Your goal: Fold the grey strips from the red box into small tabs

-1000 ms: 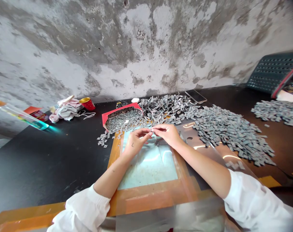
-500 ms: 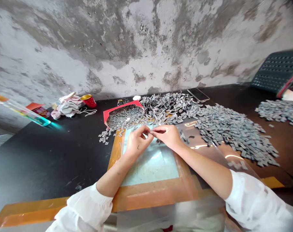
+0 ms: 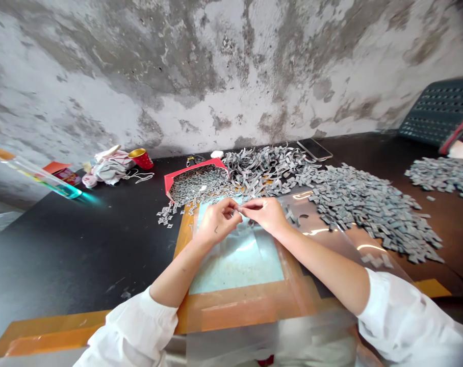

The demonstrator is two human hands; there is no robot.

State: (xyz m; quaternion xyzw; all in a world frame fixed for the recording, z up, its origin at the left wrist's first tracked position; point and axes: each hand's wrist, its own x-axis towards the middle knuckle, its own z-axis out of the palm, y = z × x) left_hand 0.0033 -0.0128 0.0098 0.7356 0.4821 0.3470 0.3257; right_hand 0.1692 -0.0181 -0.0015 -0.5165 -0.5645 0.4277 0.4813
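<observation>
My left hand is closed, thumb and fingertips pinched together over the light blue sheet. Fingertip to fingertip with it is my right hand, also pinched closed. A small grey piece shows between the two sets of fingertips, mostly hidden by them. Just beyond my hands stands a red open box full of small grey pieces, some spilled at its left corner. Behind my right hand lies a heap of curved grey strips. A few loose strips rest right of my right hand.
A large pile of flat grey pieces spreads to the right, with a smaller pile beyond. A phone, a dark basket, a red cup and bundled cloth stand near the wall. Brown tape edges the sheet.
My left hand has turned slightly at the fingertips, and a little more of the small grey piece shows. Both hands stay together in nearly the same place.
</observation>
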